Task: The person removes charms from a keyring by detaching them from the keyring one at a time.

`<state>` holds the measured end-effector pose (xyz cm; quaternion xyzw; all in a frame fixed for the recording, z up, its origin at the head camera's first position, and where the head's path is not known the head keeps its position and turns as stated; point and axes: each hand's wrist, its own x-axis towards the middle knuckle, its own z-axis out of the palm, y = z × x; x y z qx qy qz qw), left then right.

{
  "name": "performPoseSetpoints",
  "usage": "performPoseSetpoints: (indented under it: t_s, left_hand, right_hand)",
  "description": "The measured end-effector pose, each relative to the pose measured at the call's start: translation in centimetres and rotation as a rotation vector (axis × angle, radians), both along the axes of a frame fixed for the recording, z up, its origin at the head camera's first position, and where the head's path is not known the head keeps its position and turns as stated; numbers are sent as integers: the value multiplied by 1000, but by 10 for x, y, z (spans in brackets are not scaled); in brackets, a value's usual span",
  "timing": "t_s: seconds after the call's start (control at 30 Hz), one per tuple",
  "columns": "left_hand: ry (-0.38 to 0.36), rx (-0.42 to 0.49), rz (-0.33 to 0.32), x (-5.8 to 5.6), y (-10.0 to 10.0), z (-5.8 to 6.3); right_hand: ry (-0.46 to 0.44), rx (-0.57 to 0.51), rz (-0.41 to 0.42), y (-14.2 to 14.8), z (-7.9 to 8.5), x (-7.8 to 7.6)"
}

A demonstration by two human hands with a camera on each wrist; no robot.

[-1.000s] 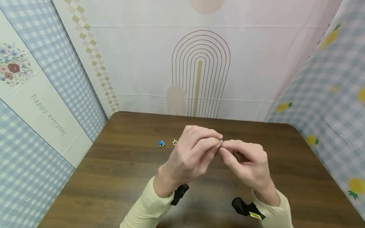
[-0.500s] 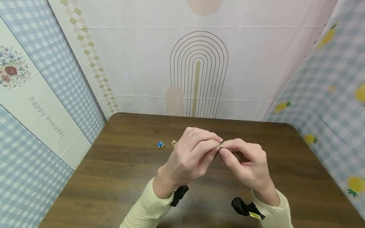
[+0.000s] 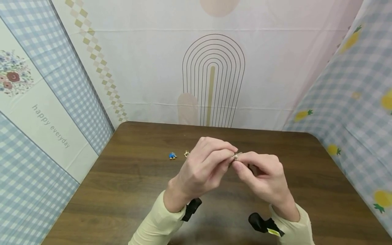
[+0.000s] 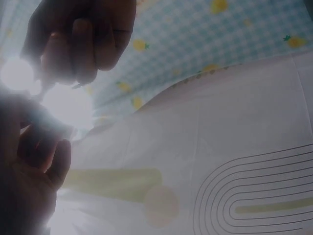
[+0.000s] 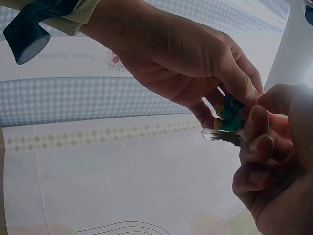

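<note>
Above the brown table my left hand and right hand meet at the fingertips. Both pinch a small metal split ring, mostly covered by fingers. Seen in the right wrist view, a green figure charm hangs beneath the left fingers. A toothed key pokes out below it, beside the right hand's curled fingers; its head is hidden. Glare in the left wrist view hides whatever lies between the hands.
A small blue charm lies on the wooden table, left of the hands. Next to it is a gold clasp-like piece, partly hidden by the left hand. Patterned cloths hang around the table.
Both hands have shifted slightly left, most visibly the right fingertips. The ring between them has turned a little, and a thin metal bit now shows above the right forefinger.
</note>
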<state>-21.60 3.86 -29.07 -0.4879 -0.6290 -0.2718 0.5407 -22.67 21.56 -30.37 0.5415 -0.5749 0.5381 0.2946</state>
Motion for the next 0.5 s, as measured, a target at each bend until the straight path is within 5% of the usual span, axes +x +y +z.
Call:
performPoseSetpoints:
  t_s: [0.5]
  left_hand:
    - [-12,-13,-26,0,0,1]
  right_hand:
    - [15,16,-26,1,3,3]
